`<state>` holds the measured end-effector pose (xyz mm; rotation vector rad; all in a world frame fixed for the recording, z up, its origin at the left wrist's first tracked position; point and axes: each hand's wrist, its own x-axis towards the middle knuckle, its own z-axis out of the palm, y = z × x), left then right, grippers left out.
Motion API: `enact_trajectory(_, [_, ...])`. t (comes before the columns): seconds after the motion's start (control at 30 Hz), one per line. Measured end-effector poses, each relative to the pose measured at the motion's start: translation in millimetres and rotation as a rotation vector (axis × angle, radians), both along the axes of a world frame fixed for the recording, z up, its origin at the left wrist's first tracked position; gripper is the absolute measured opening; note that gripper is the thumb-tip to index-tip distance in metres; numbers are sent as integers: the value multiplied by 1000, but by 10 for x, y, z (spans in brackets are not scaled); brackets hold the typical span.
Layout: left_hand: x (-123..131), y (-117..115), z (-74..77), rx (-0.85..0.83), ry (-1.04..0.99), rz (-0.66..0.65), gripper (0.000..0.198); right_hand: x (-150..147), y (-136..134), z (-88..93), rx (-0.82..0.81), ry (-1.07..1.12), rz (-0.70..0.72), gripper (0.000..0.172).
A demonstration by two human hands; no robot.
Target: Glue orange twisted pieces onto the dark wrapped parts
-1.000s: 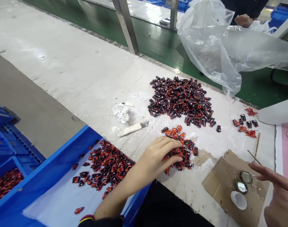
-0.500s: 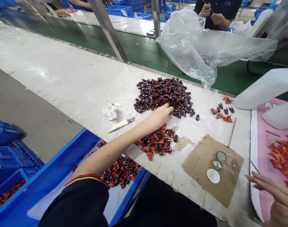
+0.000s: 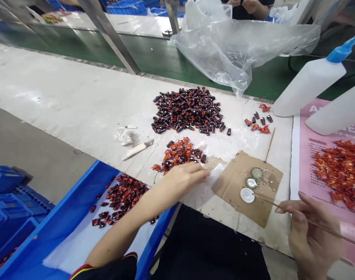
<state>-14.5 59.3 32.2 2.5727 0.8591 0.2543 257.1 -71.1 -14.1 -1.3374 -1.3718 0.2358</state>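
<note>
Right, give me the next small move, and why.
Probably dip the thin wooden stick in the right hand into the small white cap on the cardboard: its tip already sits beside that cap, and the left hand seems empty.

My left hand (image 3: 184, 179) rested open on white table (image 3: 63, 77), just below pile of orange-and-black pieces (image 3: 177, 155), fingertips near cardboard scrap (image 3: 244, 186). Right hand (image 3: 310, 233) pinched thin wooden stick (image 3: 285, 206), tip just beside white cap (image 3: 247, 195). Blue tray (image 3: 63, 206) sat along table edge, more pieces inside.
</note>
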Motion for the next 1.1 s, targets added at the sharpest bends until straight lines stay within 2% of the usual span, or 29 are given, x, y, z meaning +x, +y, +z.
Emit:
enact_trajectory(0.13, [126, -311, -208, 87, 105, 55, 40, -57, 23, -63, -101, -66, 71, 36])
enact_trajectory(0.27, [125, -508, -502, 227, -97, 185, 42, -67, 21, -44, -102, -223, 97, 30])
enact_trajectory(0.33, [114, -557, -585, 236, -249, 275, 44, -69, 11, -23, -91, -284, 99, 27])
enact_trajectory(0.43, [172, -575, -583, 91, -553, 431, 43, -66, -29, -22, -47, -377, 136, 25])
enact_trajectory(0.53, [324, -569, -501, -300, -815, 490, 29, -73, -94, -69, -35, -409, 132, 25])
enact_trajectory(0.6, [436, -571, -458, -557, -900, 479, 24, -96, -130, -109, -39, -327, 70, 23])
enact_trajectory(0.7, [555, -591, -439, -761, -946, 468, 28, -156, -146, -143, -24, -101, -49, 17])
enact_trajectory(0.9, [615, -630, -455, -886, -897, 446, 33, -280, -36, -92, -20, 486, -203, 15])
enact_trajectory(1.1, [655, -642, -496, -945, -861, 382, 34, -363, 99, 10, 7, 688, -268, 10])
